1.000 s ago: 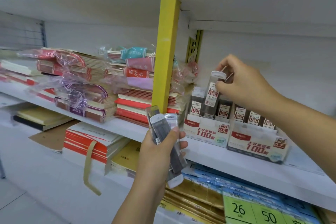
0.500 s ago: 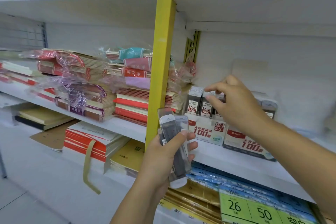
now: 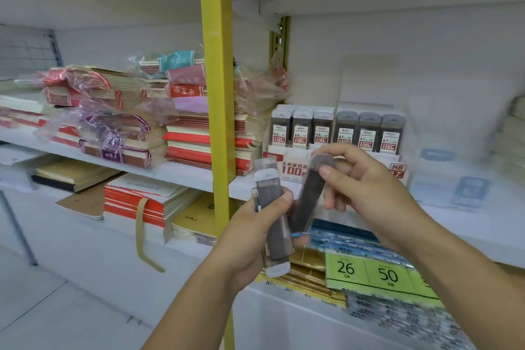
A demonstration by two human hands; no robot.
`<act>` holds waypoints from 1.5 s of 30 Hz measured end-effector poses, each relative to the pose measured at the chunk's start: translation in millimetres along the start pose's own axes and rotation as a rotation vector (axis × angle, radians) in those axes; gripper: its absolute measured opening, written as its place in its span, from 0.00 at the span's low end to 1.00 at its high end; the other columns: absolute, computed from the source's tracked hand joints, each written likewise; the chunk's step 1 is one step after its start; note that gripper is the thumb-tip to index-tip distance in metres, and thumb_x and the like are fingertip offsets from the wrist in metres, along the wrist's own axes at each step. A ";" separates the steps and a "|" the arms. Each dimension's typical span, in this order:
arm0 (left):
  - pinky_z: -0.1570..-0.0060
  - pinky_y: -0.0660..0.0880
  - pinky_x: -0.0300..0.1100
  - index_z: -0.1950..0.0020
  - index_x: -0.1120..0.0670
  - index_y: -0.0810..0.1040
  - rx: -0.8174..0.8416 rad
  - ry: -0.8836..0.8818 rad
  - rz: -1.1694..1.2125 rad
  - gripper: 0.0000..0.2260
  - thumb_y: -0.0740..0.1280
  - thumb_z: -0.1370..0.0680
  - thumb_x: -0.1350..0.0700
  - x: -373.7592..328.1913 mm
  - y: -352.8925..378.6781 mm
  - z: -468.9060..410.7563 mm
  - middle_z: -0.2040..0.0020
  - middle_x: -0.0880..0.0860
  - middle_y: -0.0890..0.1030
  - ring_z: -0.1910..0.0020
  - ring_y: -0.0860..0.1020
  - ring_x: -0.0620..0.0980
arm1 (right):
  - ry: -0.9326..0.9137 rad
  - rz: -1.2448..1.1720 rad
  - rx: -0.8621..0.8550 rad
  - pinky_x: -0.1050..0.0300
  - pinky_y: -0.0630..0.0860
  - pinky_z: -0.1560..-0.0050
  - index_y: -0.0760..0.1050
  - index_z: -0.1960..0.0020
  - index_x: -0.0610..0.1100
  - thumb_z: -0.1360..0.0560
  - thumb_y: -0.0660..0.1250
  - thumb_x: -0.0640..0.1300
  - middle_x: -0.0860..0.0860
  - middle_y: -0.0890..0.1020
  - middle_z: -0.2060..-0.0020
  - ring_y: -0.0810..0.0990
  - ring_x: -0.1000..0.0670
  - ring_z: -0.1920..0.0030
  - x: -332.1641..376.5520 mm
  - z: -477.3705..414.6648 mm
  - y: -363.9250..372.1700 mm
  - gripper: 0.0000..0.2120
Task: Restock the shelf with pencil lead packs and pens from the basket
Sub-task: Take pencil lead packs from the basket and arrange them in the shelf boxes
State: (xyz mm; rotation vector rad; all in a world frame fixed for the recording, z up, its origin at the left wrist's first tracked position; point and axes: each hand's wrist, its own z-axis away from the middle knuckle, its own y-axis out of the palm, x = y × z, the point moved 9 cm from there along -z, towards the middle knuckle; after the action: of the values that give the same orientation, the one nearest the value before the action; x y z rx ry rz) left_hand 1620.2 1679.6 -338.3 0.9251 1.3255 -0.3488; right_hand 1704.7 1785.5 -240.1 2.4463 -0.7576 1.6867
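A single pencil lead pack is being pinched near its capped upper end between thumb and fingers of the right hand. It is being held just beside the bundle of lead packs, which is being gripped by the left hand with the thumb curled across the front. Both are being held in front of the shelf, below the display boxes; the basket is not being shown, and no pens are being seen.

For the placing to be done well, the label should be turned forward and the grade checked before a slot is chosen. The left display box is being filled with 0.5 packs, the right display box with 0.7 packs. The pack should be lowered upright, cap up, without neighbours being tipped.

On the boxes a red "100" is being read, and "HB" above a partly hidden "0.7". The green price tags are being read as "26" and "50", a red notebook band as "语文本". Smaller print is being lost to blur.
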 end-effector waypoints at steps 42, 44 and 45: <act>0.66 0.73 0.45 0.59 0.45 0.83 -0.066 0.186 -0.045 0.12 0.65 0.19 0.56 -19.2 47.8 -32.6 0.65 0.51 0.81 0.70 0.77 0.46 | -0.189 1.274 -0.242 0.55 0.68 0.57 0.69 0.51 0.53 0.25 0.66 0.41 0.51 0.77 0.54 0.75 0.50 0.54 65.1 -64.2 -140.8 0.09; 0.68 0.76 0.41 0.50 0.49 0.82 -0.061 0.211 -0.012 0.06 0.66 0.19 0.57 -22.2 46.6 -32.3 0.62 0.51 0.84 0.68 0.79 0.46 | -0.147 1.232 -0.228 0.54 0.69 0.55 0.70 0.53 0.54 0.25 0.67 0.42 0.51 0.77 0.54 0.74 0.51 0.52 59.8 -67.3 -142.4 0.09; 0.68 0.77 0.39 0.47 0.51 0.81 -0.058 0.217 0.003 0.04 0.67 0.20 0.57 -23.1 46.3 -31.8 0.60 0.51 0.86 0.66 0.81 0.46 | -0.134 1.238 -0.228 0.54 0.68 0.53 0.72 0.54 0.55 0.25 0.68 0.44 0.52 0.76 0.54 0.72 0.51 0.50 57.8 -68.5 -142.6 0.07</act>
State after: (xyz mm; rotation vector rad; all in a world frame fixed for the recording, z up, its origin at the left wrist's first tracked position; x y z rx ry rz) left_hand 1625.2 1725.3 -298.5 0.9359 1.5243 -0.2110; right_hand 1723.8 1912.7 -131.3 1.9465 -2.6472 1.4256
